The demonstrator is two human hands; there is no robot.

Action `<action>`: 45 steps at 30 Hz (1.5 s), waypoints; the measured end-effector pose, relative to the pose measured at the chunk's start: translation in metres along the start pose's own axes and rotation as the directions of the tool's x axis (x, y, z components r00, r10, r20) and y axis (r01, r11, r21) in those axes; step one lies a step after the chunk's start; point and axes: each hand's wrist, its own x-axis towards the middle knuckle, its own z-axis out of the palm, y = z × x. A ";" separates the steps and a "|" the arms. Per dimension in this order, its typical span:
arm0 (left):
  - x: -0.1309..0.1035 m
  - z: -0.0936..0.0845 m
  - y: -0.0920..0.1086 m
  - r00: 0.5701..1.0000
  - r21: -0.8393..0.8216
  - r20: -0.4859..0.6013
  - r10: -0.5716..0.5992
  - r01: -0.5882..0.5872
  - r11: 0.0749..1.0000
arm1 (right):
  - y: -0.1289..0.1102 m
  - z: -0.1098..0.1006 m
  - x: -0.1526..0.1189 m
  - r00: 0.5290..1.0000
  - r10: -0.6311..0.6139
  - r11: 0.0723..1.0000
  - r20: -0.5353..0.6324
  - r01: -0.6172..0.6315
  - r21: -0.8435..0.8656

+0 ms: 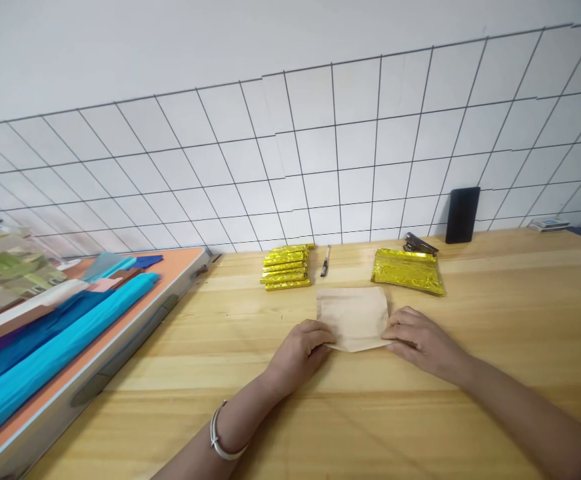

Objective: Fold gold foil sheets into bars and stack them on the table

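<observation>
A sheet of light brown paper (353, 317) lies on the wooden table in front of me, its near edge slightly raised. My left hand (308, 341) pinches the near left corner, fingers closed over it. At the near right corner, my right hand (415, 339) grips the paper between thumb and fingers. Beyond the sheet lie several stacked gold foil strips (286, 268), a pen (325, 261) and a flat stack of gold foil sheets (408, 271).
A black stapler (419, 245) sits behind the gold sheets. Against the tiled wall leans a black rectangular object (463, 215). On the left, an orange-topped board (183, 267) bears rolls of blue paper (70, 353) and other coloured pieces. A small flat stack (549, 225) lies far right.
</observation>
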 end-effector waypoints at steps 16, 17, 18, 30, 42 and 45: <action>0.003 -0.011 0.010 0.975 0.022 0.023 -0.222 0.222 0.975 | -0.010 0.010 0.003 0.985 0.170 0.984 -0.030 -0.168 0.060; 0.003 -0.012 0.009 0.974 0.015 0.029 -0.223 0.223 0.975 | -0.009 0.011 0.003 0.987 0.160 0.985 -0.030 -0.158 0.071; 0.003 -0.013 0.009 0.975 0.009 0.036 -0.221 0.221 0.975 | -0.009 0.011 0.003 0.988 0.153 0.985 -0.029 -0.150 0.084; 0.001 -0.015 0.010 0.970 0.029 0.035 -0.239 0.238 0.971 | -0.010 0.012 0.003 0.989 0.148 0.986 -0.031 -0.145 0.081; 0.002 -0.012 0.009 0.933 0.154 -0.009 -0.360 0.357 0.921 | -0.017 0.011 0.006 0.973 0.228 0.972 -0.044 -0.225 0.068; 0.002 -0.011 0.010 0.929 0.218 -0.010 -0.369 0.362 0.906 | -0.019 0.015 0.007 0.960 0.273 0.961 -0.062 -0.276 -0.037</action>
